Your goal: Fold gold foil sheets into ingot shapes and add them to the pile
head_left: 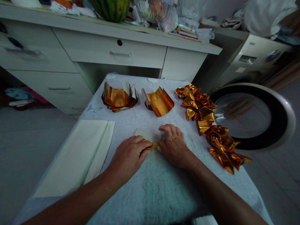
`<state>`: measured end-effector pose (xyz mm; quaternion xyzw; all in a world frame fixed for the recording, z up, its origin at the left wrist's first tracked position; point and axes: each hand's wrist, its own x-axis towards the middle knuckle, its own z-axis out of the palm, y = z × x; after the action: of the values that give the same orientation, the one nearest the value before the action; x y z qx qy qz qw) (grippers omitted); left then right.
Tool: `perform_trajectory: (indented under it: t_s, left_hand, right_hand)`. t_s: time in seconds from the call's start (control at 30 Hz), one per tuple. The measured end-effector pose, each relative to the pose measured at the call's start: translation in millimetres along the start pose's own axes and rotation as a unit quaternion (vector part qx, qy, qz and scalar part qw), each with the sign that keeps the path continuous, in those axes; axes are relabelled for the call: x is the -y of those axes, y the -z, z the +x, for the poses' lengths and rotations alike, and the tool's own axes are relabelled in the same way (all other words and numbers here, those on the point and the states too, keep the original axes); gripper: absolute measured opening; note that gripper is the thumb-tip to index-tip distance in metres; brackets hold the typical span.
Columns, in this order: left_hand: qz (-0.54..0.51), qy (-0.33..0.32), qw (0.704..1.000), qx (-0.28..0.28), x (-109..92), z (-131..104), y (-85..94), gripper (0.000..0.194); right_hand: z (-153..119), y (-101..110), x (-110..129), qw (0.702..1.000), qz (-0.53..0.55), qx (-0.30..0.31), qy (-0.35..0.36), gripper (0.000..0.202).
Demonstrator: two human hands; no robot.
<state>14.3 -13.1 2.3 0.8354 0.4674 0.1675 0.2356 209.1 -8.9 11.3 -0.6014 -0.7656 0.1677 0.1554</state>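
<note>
A sheet of gold foil paper [152, 145] lies on the cloth in front of me, pale side up, its near edge turned over to show a narrow gold strip. My left hand [133, 153] is closed on the left part of this fold, thumb and fingers pressed together. At the fold's right end, my right hand [173, 143] has its fingers curled and its thumb against the paper's tip. Beyond my hands stand two curled stacks of gold foil sheets [161, 103]. Folded gold foil pieces [199, 109] lie in a row along the right side.
Pale folded paper [67, 156] lies at the left on the cloth-covered table [150, 197]. A white drawer cabinet [117, 51] stands behind, with a watermelon [110, 9] and plastic bags on top. The washing machine's round door [255, 115] hangs open beside the table's right edge.
</note>
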Motion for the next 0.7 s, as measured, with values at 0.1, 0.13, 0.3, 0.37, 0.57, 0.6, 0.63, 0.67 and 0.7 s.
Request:
perform_trajectory:
  t_s: [0.1,0.13,0.3,0.37,0.57,0.6,0.63,0.67,0.7]
  left_hand:
    - [-0.003,-0.001,1.0,-0.001,-0.3,1.0,0.5,0.02]
    - [-0.003,-0.001,1.0,0.001,-0.7,1.4,0.9,0.02]
    - [-0.006,0.007,1.0,0.008,-2.9,2.7,3.0,0.02]
    - [-0.008,0.009,1.0,0.007,-2.8,2.6,3.1,0.02]
    - [-0.007,0.002,1.0,0.005,-0.5,1.0,2.3,0.021]
    - [-0.006,0.0,1.0,0.004,-0.2,0.7,2.2,0.021]
    - [-0.004,-0.001,1.0,0.005,-0.1,0.6,1.9,0.02]
    - [-0.003,-0.002,1.0,0.006,-0.1,0.5,1.7,0.02]
    - [-0.002,-0.002,1.0,0.005,-0.2,0.6,1.4,0.02]
  right_hand:
    - [-1.5,-1.5,0.0,1.0,-0.008,-0.009,0.007,0.043]
    - [-2.0,-2.1,0.3,1.0,-0.01,-0.013,0.008,0.041]
    - [-2.4,-5.5,3.1,0.999,-0.02,-0.036,0.017,0.046]
    - [-1.9,-6.4,4.2,0.999,-0.025,-0.037,0.017,0.049]
    - [-0.9,-5.3,4.5,1.0,-0.019,-0.017,0.011,0.046]
    - [-0.8,-5.0,4.2,1.0,-0.017,-0.016,0.011,0.046]
    - [-0.7,-4.6,3.8,1.0,-0.016,-0.015,0.011,0.046]
    - [-0.7,-4.3,3.4,1.0,-0.014,-0.014,0.011,0.047]
    - [-0.6,-3.9,3.0,1.0,-0.013,-0.013,0.009,0.047]
